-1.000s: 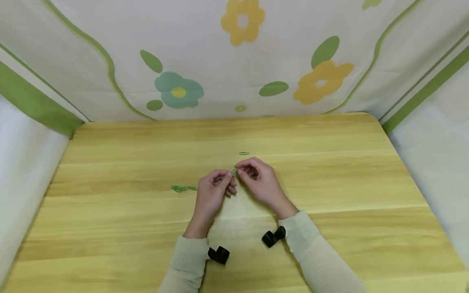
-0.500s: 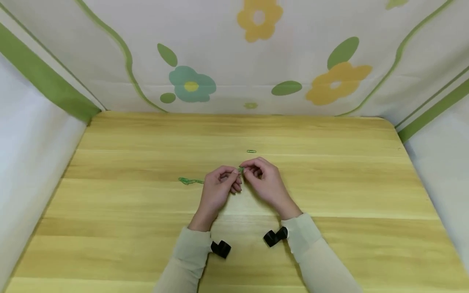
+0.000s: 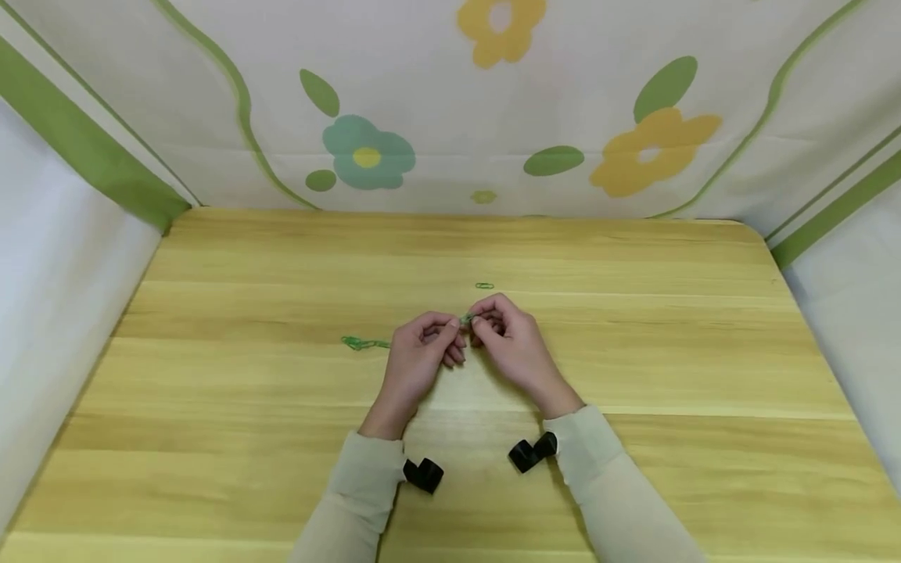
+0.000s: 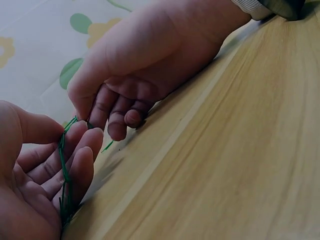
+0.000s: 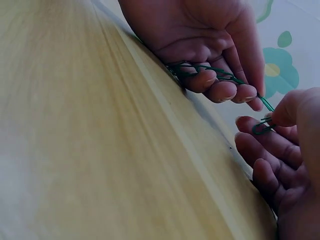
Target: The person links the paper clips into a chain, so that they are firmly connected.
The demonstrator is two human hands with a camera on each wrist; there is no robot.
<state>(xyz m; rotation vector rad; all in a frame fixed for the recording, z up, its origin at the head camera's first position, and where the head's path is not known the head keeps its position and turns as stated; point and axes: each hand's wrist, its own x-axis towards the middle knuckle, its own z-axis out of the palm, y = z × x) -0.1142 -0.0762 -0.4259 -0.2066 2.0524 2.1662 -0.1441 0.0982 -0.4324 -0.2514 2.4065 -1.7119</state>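
Note:
My left hand [image 3: 417,356] pinches the end of a chain of linked green paper clips [image 5: 205,69] between thumb and forefinger. The chain runs back across its palm and curled fingers, and its tail lies on the table left of that hand in the head view. Facing it, my right hand [image 3: 518,350] pinches a single green paper clip [image 5: 262,127] at the chain's end. The fingertips of both hands are very close together, partly hiding where the clips meet. Beyond the hands, a loose green paper clip [image 3: 484,286] lies on the table.
A wooden table [image 3: 211,438] spreads beneath both hands. Behind it hangs a white flowered curtain [image 3: 450,102], with white cloth at both sides. A small black camera [image 3: 425,475] juts from the left cuff, another black camera [image 3: 532,452] from the right.
The head view has shifted a little, moving the whole scene within it. Both hands stay together, with the held clip turning slightly between the fingertips.

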